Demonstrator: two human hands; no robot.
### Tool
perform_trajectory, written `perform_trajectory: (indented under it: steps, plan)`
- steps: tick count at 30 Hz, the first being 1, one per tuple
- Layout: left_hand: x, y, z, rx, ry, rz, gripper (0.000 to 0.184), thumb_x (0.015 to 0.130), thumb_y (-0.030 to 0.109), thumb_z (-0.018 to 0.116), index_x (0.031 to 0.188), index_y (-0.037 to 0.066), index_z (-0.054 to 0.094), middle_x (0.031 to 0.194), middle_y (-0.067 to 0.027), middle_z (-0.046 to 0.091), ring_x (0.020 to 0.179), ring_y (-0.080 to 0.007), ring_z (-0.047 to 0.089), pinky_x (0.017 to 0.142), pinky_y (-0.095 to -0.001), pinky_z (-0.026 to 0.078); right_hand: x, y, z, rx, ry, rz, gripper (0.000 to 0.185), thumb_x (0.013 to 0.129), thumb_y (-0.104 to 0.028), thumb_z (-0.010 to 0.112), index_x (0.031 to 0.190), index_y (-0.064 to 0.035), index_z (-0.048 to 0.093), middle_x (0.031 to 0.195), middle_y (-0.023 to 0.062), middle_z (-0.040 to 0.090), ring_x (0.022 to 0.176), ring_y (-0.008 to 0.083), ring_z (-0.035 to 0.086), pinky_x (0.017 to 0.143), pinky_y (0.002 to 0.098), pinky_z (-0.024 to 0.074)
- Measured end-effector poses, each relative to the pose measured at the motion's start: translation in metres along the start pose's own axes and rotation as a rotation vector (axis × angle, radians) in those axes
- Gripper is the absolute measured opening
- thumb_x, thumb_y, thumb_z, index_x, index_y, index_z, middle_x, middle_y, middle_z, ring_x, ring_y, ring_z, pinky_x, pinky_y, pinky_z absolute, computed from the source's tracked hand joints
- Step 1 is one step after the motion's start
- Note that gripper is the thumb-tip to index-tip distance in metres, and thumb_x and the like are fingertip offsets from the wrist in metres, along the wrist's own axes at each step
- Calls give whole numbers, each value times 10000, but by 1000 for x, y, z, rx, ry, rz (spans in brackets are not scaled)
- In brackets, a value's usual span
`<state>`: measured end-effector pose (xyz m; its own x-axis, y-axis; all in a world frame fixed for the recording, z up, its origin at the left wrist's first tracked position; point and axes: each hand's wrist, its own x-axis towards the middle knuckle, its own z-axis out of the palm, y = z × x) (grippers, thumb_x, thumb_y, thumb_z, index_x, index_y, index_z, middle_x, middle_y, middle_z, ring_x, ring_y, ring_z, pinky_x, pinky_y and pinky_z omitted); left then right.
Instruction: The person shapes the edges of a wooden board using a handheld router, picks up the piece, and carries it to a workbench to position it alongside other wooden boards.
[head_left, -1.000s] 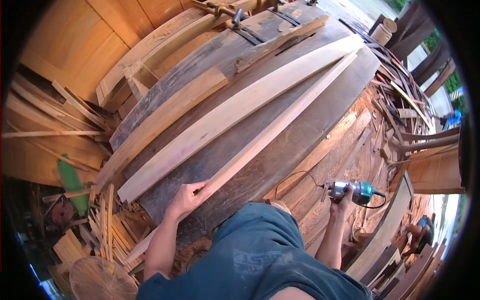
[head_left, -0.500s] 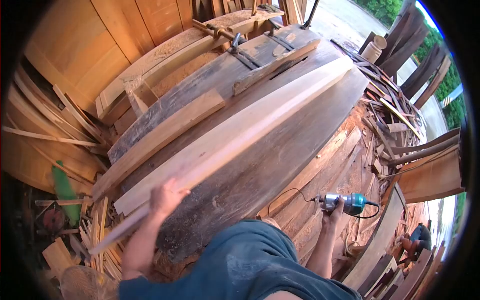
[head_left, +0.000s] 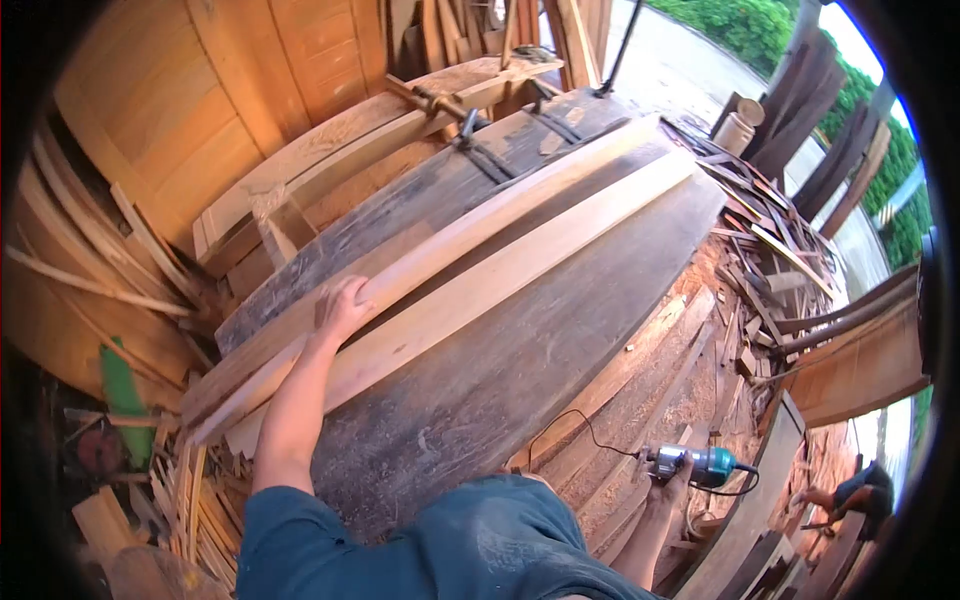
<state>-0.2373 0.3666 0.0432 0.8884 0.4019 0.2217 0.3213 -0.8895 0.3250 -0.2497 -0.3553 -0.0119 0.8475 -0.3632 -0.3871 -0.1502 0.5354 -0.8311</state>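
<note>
With 12 o'clock at the top of the head view and its middle as the centre, the left hand (head_left: 343,308) is at 9 o'clock. Its fingers are bent over the strip (head_left: 470,229), closed on it nearer its 8 o'clock end; the strip runs from there up to between 1 and 2 o'clock. The board (head_left: 540,262) lies on the bench (head_left: 440,450) just beside it, on the 4 o'clock side, with a dark gap between the two along much of their length. On the strip's other side is a shorter plank (head_left: 290,328), partly hidden by the strip.

The right hand (head_left: 674,478) is between 4 and 5 o'clock, well apart from the board. Its fingers are wrapped around the silver part of the power tool (head_left: 690,464), closed on it; the teal end points to 3 o'clock, with a dark cord (head_left: 738,491) looping from it.

Clamps (head_left: 470,128) sit at the bench's far edge, at 12 o'clock. Thin offcuts (head_left: 198,500) lie at 8 o'clock, scrap wood (head_left: 765,240) between 2 and 3. Another person (head_left: 862,497) is at 4 o'clock, near the view's edge.
</note>
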Motion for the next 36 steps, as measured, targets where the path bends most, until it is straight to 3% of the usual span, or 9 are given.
perform_trajectory:
  steps: [2, 8, 9, 10, 15, 25, 29, 32, 36]
  plan:
    - [-3, -6, 7, 87, 160, 153, 470, 807, 304, 798, 1229, 141, 674, 1297, -106, 645, 1215, -315, 578, 1029, -452, 439, 17, 3, -16, 84, 17, 45, 472, 864, -430, 760, 1158, -84, 631, 985, 84, 712, 836, 257, 708, 709, 404, 613]
    - [-57, 34, 19, 83, 328, 88, 492, 824, 291, 779, 1261, 111, 643, 1333, -89, 594, 1231, -311, 535, 1038, -466, 414, 11, -9, 18, 55, -44, 48, 495, 886, -443, 711, 1133, -30, 595, 918, 155, 717, 768, 356, 714, 759, 519, 626]
    - [-68, 36, 28, 59, 269, 145, 522, 825, 308, 778, 1278, 98, 625, 1330, -96, 589, 1239, -309, 530, 1041, -466, 412, 3, -12, 32, 31, -36, 61, 465, 893, -412, 704, 1145, -40, 587, 954, 155, 705, 801, 357, 714, 766, 522, 626]
    - [-77, 36, 36, 39, 213, 202, 553, 826, 324, 778, 1295, 85, 607, 1327, -103, 584, 1247, -307, 526, 1043, -466, 410, 2, -10, 39, -10, -12, 28, 466, 866, -453, 731, 1166, -115, 619, 1003, 77, 711, 814, 265, 719, 709, 456, 619]
    - [-83, 54, 47, 53, 23, 197, 668, 821, 355, 783, 1357, 36, 543, 1358, -143, 554, 1272, -324, 515, 1064, -466, 411, 14, 1, 42, 21, 54, 26, 423, 853, -409, 763, 1155, -144, 628, 1033, 22, 689, 894, 223, 707, 729, 411, 609]
    - [-48, 97, 42, -52, -311, -84, 963, 628, 442, 858, 1383, 5, 450, 1307, -226, 520, 1263, -415, 476, 1097, -501, 375, -3, 0, 73, 22, 4, 13, 421, 855, -389, 774, 1121, -112, 602, 947, 57, 686, 762, 248, 712, 567, 409, 614]
    - [-128, 99, 37, -99, -279, -15, 917, 618, 400, 856, 1345, 4, 461, 1255, -211, 523, 1226, -392, 483, 1068, -491, 378, 7, 0, 66, -2, 52, -63, 418, 862, -390, 768, 1119, -103, 605, 944, 68, 697, 759, 250, 715, 625, 421, 613]
    - [-207, 77, 1, -104, -380, -120, 915, 617, 358, 861, 1356, 6, 453, 1269, -214, 523, 1239, -389, 481, 1066, -488, 372, 41, 3, 26, -30, -99, 18, 465, 866, -440, 739, 1129, -79, 611, 965, 104, 718, 775, 279, 719, 694, 413, 621]
    - [-324, 42, -39, -105, -430, -287, 931, 615, 313, 861, 1396, 28, 443, 1333, -225, 509, 1285, -397, 461, 1077, -483, 359, 39, -14, 34, -115, -110, 125, 415, 910, -453, 686, 1066, -71, 640, 889, 126, 737, 683, 245, 719, 557, 317, 595]
